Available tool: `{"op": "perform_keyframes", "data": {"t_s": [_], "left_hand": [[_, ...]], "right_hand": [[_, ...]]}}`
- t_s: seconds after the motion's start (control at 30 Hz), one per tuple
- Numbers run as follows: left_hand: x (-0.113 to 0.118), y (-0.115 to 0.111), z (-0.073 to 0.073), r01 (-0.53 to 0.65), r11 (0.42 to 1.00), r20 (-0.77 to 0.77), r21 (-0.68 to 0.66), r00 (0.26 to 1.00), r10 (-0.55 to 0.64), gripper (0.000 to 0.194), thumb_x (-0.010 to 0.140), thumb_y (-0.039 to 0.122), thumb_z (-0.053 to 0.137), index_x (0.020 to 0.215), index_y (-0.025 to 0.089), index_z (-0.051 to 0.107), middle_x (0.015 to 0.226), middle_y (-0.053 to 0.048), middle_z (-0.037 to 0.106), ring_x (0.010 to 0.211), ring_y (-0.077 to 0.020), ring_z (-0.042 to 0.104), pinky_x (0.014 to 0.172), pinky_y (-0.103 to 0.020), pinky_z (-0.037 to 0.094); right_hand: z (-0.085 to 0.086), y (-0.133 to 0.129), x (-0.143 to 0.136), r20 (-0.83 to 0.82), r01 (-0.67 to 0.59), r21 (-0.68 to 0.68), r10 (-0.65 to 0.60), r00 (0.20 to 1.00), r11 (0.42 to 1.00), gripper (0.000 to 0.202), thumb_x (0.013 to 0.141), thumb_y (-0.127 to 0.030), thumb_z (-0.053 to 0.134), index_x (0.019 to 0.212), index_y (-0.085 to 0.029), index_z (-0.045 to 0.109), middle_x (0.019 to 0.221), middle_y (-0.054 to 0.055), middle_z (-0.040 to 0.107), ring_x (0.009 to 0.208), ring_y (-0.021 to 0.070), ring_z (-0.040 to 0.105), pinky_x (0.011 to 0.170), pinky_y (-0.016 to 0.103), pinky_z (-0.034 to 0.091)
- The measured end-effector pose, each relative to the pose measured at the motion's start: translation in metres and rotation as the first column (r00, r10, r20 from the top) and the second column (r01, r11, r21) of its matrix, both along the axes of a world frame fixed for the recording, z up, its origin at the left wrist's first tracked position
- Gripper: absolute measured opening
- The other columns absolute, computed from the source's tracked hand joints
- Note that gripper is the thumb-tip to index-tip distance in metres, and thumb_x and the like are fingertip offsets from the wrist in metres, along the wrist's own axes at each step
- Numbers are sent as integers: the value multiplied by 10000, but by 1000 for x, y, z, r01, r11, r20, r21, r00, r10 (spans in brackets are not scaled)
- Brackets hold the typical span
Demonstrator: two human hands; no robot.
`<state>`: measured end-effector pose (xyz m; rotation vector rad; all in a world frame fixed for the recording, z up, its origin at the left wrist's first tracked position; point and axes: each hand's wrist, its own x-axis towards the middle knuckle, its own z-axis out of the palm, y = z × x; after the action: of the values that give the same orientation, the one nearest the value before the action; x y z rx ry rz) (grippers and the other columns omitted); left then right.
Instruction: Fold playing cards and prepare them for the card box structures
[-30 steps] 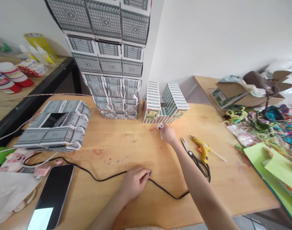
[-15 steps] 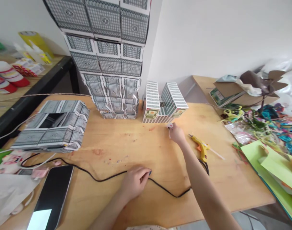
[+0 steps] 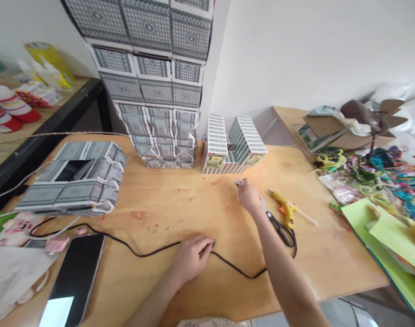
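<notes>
My right hand (image 3: 249, 196) is closed on a small white playing card (image 3: 239, 182), which shows only in part beyond the fingertips. It hovers just in front of a block of stacked folded cards (image 3: 217, 150) with two raised sides and a lower middle. My left hand (image 3: 195, 256) rests loosely curled on the table, over a black cable (image 3: 139, 255), with nothing visible in its fingers. Right of my right forearm lie black-handled scissors (image 3: 279, 227), partly covered, and a yellow hot glue gun (image 3: 286, 211) with a glue stick at its back.
A tall tower of folded cards (image 3: 156, 86) stands at the back. To the left are a flat card structure (image 3: 74, 177) with an opening and a phone (image 3: 74, 277). Craft scraps (image 3: 374, 172), green paper (image 3: 381, 236) and an open cardboard box (image 3: 333, 131) sit at the right.
My right hand has drawn back slightly towards me and left, taking the playing card away from the card block. More of the scissors now shows. My left hand has stayed put.
</notes>
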<state>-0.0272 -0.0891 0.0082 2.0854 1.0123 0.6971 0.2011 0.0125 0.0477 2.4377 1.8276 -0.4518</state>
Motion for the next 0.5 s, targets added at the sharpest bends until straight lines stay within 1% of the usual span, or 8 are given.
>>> {"op": "perform_keyframes", "data": {"t_s": [0.07,0.1,0.17,0.27,0.33,0.37,0.4,0.5], "left_hand": [[0,0,0,2,1000,2,-9,1000,-2,186,868,212,458,905,208,640,798,-29,676,746,-144,619,681,-242,481],[0,0,0,2,1000,3,-13,1000,-2,183,868,209,460,905,209,639,799,-27,676,748,-143,619,685,-242,481],[0,0,0,2,1000,8,-15,1000,-1,182,864,206,464,908,210,641,800,-27,677,748,-143,620,688,-244,483],[0,0,-2,-3,1000,12,-7,1000,3,191,861,203,459,914,207,642,820,-36,683,760,-151,623,695,-256,486],[0,0,-2,-8,1000,10,-6,1000,8,195,861,204,454,912,203,643,825,-41,685,762,-156,623,701,-264,488],[0,0,-2,-8,1000,7,-9,1000,8,196,863,207,453,909,202,643,820,-41,684,759,-156,623,702,-264,489],[0,0,-2,-3,1000,4,-13,1000,3,197,866,212,451,908,202,643,815,-40,682,757,-155,621,700,-264,488],[-1,0,0,16,1000,-3,-23,1000,-16,192,874,222,450,910,202,638,806,-35,677,756,-152,616,694,-258,481]], "right_hand": [[1,2,11,18,34,7,-34,999,999,280,931,-164,210,1121,-82,398,919,202,642,853,255,634,628,287,386],[-1,0,7,11,27,6,-27,1000,1000,271,928,-162,221,1111,-88,407,912,196,644,851,253,634,630,286,386],[-7,-7,-17,-28,-23,-3,23,999,1000,242,927,-157,245,1080,-119,428,896,159,654,834,228,639,629,267,387],[-17,-20,-67,-114,-151,-18,148,982,988,148,923,-209,339,1007,-181,458,856,79,666,788,176,644,611,224,387],[-19,-24,-83,-139,-201,-22,196,971,979,120,916,-242,382,991,-193,461,852,65,667,764,172,644,599,220,388],[-18,-24,-82,-141,-205,-24,200,970,979,120,915,-250,391,994,-192,460,853,64,667,762,170,645,598,219,389],[-15,-21,-74,-131,-190,-25,186,974,981,129,917,-245,386,1005,-185,458,856,71,666,765,172,646,599,220,389],[-5,-7,-28,-43,-55,-16,55,998,998,208,936,-187,286,1076,-129,430,911,137,654,817,201,643,616,241,390]]}}
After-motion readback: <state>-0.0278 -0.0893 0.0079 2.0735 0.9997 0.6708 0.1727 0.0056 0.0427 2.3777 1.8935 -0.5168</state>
